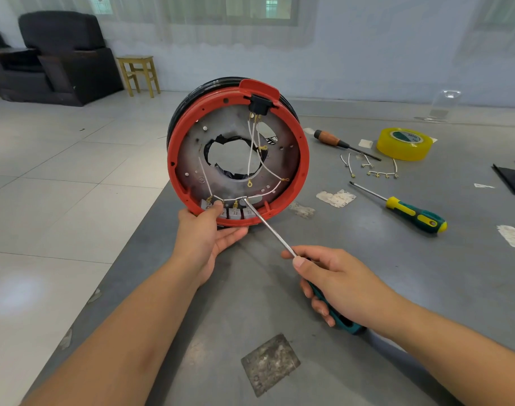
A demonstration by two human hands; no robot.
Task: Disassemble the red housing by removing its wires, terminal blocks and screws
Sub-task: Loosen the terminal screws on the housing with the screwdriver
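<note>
I hold the round red plastic housing upright on its edge on the grey tabletop, open face toward me. My left hand cups its near lower rim, thumb curled over the lip beside the row of grey terminal blocks; that grip is closed round the rim. My right hand wraps the teal handle of a long steel screwdriver, grip closed on it, tip touching the rightmost block. Thin white wires loop across the inner metal plate. Far right lie a green-and-yellow screwdriver, a wooden-handled screwdriver, a yellow tape roll and loose wire pieces.
</note>
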